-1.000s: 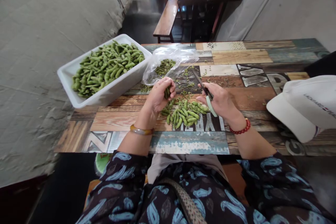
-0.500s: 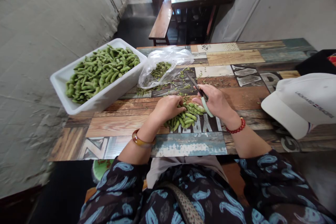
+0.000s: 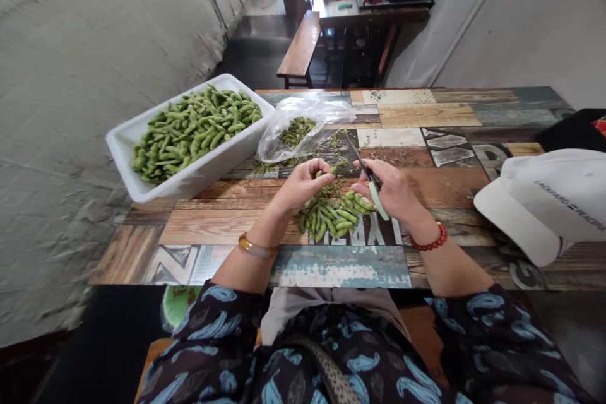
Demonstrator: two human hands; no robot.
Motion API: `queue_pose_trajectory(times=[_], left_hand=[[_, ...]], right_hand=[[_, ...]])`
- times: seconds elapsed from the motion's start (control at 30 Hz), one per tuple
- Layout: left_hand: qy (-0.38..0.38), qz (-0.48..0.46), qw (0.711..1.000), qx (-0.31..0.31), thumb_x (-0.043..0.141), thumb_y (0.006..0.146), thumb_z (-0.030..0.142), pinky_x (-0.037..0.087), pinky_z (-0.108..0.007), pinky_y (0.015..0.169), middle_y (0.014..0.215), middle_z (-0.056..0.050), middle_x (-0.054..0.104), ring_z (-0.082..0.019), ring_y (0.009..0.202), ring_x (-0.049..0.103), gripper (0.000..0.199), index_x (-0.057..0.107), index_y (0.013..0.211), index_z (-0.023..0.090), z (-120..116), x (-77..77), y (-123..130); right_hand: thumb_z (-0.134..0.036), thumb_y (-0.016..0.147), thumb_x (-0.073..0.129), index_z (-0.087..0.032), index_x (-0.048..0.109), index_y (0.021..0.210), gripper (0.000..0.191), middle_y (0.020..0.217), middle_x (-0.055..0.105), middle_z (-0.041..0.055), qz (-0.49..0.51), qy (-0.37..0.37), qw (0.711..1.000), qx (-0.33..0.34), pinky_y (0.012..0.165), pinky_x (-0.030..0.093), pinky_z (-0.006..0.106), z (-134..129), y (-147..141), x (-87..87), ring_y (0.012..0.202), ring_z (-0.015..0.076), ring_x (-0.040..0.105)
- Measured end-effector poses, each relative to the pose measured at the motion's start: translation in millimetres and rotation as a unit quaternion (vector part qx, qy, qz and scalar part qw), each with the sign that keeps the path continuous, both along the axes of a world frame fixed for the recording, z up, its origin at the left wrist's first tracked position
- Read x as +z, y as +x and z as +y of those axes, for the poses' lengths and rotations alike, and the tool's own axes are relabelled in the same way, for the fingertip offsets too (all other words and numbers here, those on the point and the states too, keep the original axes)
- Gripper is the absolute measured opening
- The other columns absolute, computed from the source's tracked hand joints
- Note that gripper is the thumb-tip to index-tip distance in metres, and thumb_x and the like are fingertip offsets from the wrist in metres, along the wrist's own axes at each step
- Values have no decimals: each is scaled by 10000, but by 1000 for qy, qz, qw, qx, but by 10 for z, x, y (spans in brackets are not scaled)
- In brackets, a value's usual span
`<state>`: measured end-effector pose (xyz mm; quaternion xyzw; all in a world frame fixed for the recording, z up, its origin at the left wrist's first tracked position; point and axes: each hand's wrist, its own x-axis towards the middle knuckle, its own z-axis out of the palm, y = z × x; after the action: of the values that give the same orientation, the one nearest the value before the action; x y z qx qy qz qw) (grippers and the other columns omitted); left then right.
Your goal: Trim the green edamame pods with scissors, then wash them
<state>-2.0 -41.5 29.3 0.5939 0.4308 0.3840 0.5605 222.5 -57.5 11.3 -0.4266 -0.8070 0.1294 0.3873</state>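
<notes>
Between its thumb and fingers, my left hand (image 3: 305, 186) pinches an edamame pod (image 3: 332, 170), whose tip sticks out toward the right. My right hand (image 3: 391, 188) is closed around a pair of scissors (image 3: 377, 196) with pale green handles, the dark blades pointing up and to the left. Whether the blades are parted I cannot tell. Below both hands a small pile of edamame pods (image 3: 338, 218) lies on the patchwork-patterned table (image 3: 218, 224). Trimmed bits are scattered just beyond the pile.
A white plastic tub (image 3: 194, 184) full of edamame pods stands at the table's left. Beside it lies a clear plastic bag (image 3: 279, 139) with green trimmings. A white cap (image 3: 544, 202) rests at the right. Farther off are a wooden bench (image 3: 303, 44) and another table.
My left hand has risen from the pile with a pod between its fingers. My right hand still holds the scissors. The whole view has shifted slightly.
</notes>
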Motion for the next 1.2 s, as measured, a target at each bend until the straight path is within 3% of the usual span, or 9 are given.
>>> queue_pose_trajectory(times=[0.1,0.23,0.37,0.53,0.7,1.2], left_hand=[[-71,-76,994,14,764,714,371,239,-207,460,613,67,480,-43,456,351,302,550,796,175,-19,21,2],[-103,-129,985,39,826,655,365,216,-197,432,638,56,510,-32,447,374,369,613,872,157,-31,31,27],[-95,-131,986,44,828,669,390,219,-188,432,631,50,511,-32,458,383,357,639,855,151,-38,28,37],[-63,-117,991,25,812,705,401,252,-186,442,597,63,474,-36,463,370,317,635,810,160,-54,-4,47],[-33,-86,995,24,811,703,419,306,-193,462,701,37,556,-41,501,403,332,674,855,157,-65,-22,62],[-42,-116,992,15,799,730,416,281,-190,460,644,51,493,-35,488,366,317,663,821,145,-82,-24,70]], right_hand=[[-509,894,639,-209,595,1219,444,912,691,84,-10,-2,1000,16,809,562,425,-19,-11,26,848,260,668],[-550,856,672,-193,571,1223,522,958,670,102,-24,6,999,49,821,556,441,-45,-25,21,888,277,651],[-570,826,694,-202,561,1215,551,1008,648,112,-39,11,997,69,862,536,486,-61,-37,-3,942,306,621],[-574,823,694,-186,562,1216,567,1000,637,114,-54,0,995,81,833,528,461,-63,-42,-3,925,299,604],[-538,829,705,-191,569,1220,540,1040,649,120,-57,-8,994,92,835,524,453,-80,-59,11,941,297,607],[-542,837,695,-181,578,1205,528,1002,657,115,-29,5,996,82,830,537,442,-110,-95,4,927,289,623]])
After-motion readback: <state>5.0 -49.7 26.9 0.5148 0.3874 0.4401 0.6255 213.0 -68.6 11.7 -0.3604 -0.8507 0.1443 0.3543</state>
